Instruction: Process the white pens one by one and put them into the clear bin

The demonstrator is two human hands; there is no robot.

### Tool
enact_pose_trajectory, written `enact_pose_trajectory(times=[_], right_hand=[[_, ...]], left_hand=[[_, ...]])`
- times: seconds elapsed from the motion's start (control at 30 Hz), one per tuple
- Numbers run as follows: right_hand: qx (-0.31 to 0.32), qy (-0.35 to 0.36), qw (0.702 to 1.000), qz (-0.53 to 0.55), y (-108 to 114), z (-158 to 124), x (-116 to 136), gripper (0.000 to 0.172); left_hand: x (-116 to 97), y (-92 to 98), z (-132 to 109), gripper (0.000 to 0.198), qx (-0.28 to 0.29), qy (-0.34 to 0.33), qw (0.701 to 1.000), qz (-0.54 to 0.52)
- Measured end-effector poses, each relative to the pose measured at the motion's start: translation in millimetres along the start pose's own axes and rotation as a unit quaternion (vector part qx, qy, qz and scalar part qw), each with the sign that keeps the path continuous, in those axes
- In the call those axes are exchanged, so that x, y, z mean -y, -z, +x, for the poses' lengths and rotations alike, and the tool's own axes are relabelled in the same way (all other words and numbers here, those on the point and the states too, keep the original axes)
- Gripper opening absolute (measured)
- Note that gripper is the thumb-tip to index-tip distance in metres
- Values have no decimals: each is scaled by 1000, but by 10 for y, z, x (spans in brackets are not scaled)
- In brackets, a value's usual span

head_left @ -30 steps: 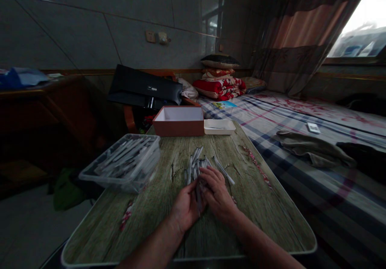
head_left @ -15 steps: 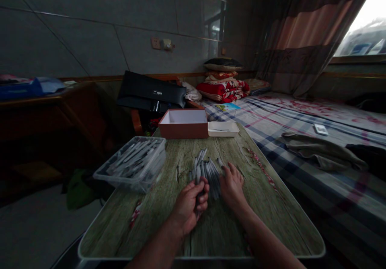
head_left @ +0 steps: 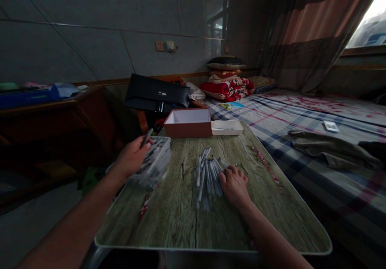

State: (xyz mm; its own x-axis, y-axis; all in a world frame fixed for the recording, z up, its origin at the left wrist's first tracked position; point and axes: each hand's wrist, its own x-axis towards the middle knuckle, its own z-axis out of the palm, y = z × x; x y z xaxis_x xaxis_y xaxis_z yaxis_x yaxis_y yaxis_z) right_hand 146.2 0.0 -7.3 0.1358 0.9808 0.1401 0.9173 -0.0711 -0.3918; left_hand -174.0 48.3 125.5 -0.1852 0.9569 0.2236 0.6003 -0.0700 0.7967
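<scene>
Head view: left hand [head_left: 132, 155] up over the clear plastic bin [head_left: 161, 166], with fingers closed around pens [head_left: 147, 138] too blurred to count, ends pointing up and away. More pens inside the bin, lying lengthwise in a pile. Bin at the left edge of the surface [head_left: 181, 216], far corner just beside the reddish-brown open box [head_left: 187, 130].

Near the middle of the surface, a loose fan of pens [head_left: 208, 174], dark ends mostly toward the far side. Right hand [head_left: 234, 182] low at the right flank of this fan, fingers bent and next to the outermost pen; cannot tell whether gripping or only touching.

At the far edge, box and shallow white tray [head_left: 227, 133] side by side, with something slim inside the tray. Open wood grain between bin and fan, a wider stretch from fan to the pale-rimmed near edge with rounded corners, and a strip from right hand to right edge, crossed by a red flower print [head_left: 267, 164]. Beyond that edge, a bed [head_left: 265, 130] with a plaid cover.
</scene>
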Motion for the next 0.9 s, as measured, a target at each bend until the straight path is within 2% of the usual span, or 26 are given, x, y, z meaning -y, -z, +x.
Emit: enact_pose_trajectory(times=[0.07,0.17,0.37,0.5,0.6,0.7,0.8,0.9], right_hand=[[-2,2,1000,1,0,1,2,41],[-7,8,1000,-5,-6,11,-8,38],[6,22,999,-24,23,16,-39,31],[17,17,999,-33,40,20,-38,32],[25,8,999,-37,40,34,-35,31],[31,2,999,-40,42,44,-34,31],[36,0,999,-38,45,43,-37,30],[33,5,999,-35,46,35,-45,30]], left_hand=[[128,159,169,11,-37,-12,993,115],[301,227,310,15,-41,-22,980,191],[615,91,300,25,-2,-87,974,211],[683,34,261,25,-10,-114,975,191],[637,-33,318,21,-22,-75,989,129],[580,-131,425,20,-38,-19,999,-27],[531,-173,519,29,-59,-8,991,-118],[477,-75,555,31,-90,-15,977,-195]])
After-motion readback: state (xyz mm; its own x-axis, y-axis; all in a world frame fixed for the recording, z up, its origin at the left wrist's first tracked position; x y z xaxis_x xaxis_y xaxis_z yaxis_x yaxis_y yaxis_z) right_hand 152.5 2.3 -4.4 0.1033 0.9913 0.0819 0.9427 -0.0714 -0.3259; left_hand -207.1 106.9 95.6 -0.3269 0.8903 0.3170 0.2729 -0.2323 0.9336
